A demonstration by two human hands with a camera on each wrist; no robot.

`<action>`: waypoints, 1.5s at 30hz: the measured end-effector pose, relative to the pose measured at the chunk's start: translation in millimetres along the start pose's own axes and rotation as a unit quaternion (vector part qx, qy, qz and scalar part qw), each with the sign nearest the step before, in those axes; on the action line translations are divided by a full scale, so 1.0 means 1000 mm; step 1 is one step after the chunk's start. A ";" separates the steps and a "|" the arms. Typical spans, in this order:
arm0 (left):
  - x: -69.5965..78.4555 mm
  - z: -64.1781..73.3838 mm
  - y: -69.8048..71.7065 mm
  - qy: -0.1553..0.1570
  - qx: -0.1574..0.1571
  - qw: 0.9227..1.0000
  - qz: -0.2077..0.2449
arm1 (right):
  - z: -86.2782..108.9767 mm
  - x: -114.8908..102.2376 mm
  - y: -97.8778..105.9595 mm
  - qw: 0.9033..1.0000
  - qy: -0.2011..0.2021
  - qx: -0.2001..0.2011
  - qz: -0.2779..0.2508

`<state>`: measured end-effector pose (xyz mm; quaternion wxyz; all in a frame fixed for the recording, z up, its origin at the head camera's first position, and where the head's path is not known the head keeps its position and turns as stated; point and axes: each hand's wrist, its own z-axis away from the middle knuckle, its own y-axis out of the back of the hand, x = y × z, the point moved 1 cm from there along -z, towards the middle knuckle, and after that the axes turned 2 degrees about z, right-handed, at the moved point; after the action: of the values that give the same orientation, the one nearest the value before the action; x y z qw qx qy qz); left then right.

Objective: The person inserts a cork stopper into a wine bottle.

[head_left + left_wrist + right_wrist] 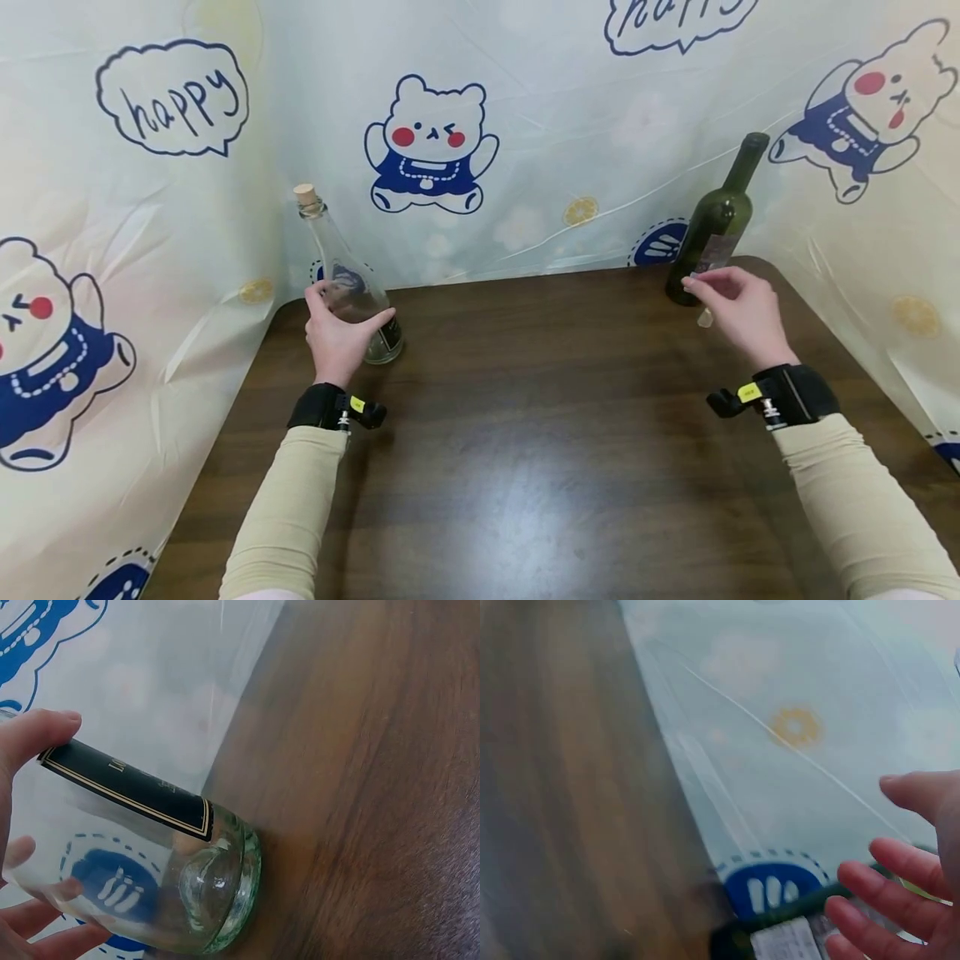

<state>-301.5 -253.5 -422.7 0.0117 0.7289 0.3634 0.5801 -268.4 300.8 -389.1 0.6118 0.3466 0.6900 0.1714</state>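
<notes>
Left hand (pixel 337 340) grips a clear bottle (pixel 354 293); right hand (pixel 744 315) — thumb and fingers parted — has a green bottle (pixel 716 221) just beyond it.

Table (pixel 525 467): dark brown wood, light glaring off it right before me!
Cloth (pixel 555 108): pale, printed, rising beyond the table.
Middle bear (pixel 427 175): winking straight at me, arms up!
Speech bubble (pixel 172 100): "happy", up to my left!

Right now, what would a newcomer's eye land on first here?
Probably the winking bear printed at the middle of the backdrop behind the table. Next, perhaps, the corked clear bottle at the table's far left, held by the left hand, and the green bottle at its far right, by the right hand.
</notes>
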 end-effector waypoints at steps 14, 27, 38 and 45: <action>-0.007 -0.009 0.011 -0.007 -0.009 0.999 -0.030 | -0.055 -0.016 0.035 0.994 -0.067 0.052 -0.076; -0.012 -0.004 0.013 -0.008 0.008 1.000 -0.002 | -0.082 -0.031 0.030 0.997 -0.065 0.025 -0.036; -0.002 0.004 0.014 -0.024 0.032 0.997 -0.066 | -0.097 -0.004 0.029 0.996 -0.074 0.028 -0.036; 0.002 0.006 0.012 -0.031 0.040 0.996 -0.079 | -0.104 0.002 0.026 0.994 -0.083 0.030 -0.066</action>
<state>-290.3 -258.5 -417.6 0.0395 0.7151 0.4424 0.5398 -361.3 339.9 -353.5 0.6665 0.3316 0.6629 0.0804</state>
